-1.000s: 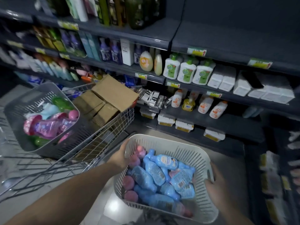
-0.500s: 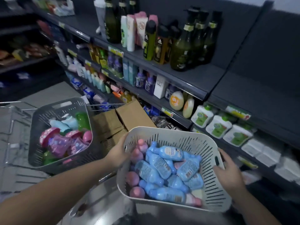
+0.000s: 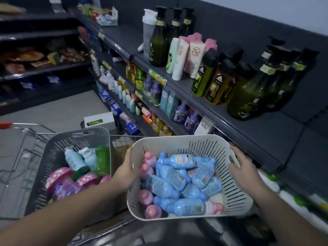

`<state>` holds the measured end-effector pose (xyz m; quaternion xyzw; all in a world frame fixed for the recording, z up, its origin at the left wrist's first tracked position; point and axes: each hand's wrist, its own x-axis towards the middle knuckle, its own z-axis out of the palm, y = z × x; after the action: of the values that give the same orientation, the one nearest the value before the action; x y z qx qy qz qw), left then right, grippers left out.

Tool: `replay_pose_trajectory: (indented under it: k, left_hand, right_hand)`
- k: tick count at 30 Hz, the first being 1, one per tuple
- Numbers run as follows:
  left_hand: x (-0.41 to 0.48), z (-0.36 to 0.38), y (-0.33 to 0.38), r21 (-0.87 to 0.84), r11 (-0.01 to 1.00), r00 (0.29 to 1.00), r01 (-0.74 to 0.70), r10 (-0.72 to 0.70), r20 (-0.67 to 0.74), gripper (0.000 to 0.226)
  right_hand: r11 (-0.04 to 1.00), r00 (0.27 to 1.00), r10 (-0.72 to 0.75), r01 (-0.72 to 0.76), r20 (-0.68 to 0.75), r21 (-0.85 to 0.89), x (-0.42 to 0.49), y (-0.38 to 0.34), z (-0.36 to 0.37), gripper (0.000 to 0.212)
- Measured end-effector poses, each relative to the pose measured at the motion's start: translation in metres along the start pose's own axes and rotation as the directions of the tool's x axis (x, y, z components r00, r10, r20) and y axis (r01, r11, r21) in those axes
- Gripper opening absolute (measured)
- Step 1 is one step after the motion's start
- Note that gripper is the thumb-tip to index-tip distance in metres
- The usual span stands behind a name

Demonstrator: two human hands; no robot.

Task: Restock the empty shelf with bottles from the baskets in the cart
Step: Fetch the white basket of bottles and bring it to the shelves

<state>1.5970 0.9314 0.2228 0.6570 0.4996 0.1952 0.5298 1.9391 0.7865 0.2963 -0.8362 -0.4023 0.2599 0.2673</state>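
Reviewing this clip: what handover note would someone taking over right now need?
Left hand grips the left rim of the white basket; right hand grips its right rim, holding it up by the shelves.
Inside lie loose blue bottles and pink bottles. The grey basket, with more bottles, sits in the cart.
Done: white basket in hand, out of the cart. Left: none of its bottles appear on the bare shelf yet; shelve them, then the grey basket's.

Cart [image 3: 33, 124] cut off at the left edge — far-left shelves [image 3: 46, 67] blurred.
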Motion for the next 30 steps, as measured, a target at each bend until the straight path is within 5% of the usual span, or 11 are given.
replay_pose_trajectory:
  k: [9,15,21,27,30]
  left_hand:
    - [0.02,0.005,-0.027,-0.052,0.979,0.96,0.195,-0.202,-0.196,0.092]
    - [0.015,0.019,-0.018,-0.181,0.935,0.835,0.305,-0.354,-0.422,0.09]
    - [0.007,0.048,-0.011,-0.257,0.882,0.721,0.395,-0.471,-0.508,0.113]
    - [0.013,0.095,-0.006,-0.412,0.849,0.547,0.33,-0.528,-0.649,0.117]
    - [0.013,0.12,-0.005,-0.497,0.833,0.517,0.243,-0.544,-0.661,0.113]
  right_hand:
    - [0.983,0.963,-0.123,0.152,0.242,-0.105,0.143,-0.058,0.038,0.052]
    - [0.946,0.86,-0.243,0.312,0.449,-0.086,0.225,-0.104,0.088,0.053]
    - [0.883,0.721,-0.368,0.468,0.587,-0.022,0.28,-0.145,0.141,0.058]
    - [0.872,0.74,-0.402,0.488,0.54,-0.02,0.318,-0.162,0.185,0.044]
    - [0.814,0.682,-0.463,0.58,0.566,-0.033,0.326,-0.175,0.196,0.034]
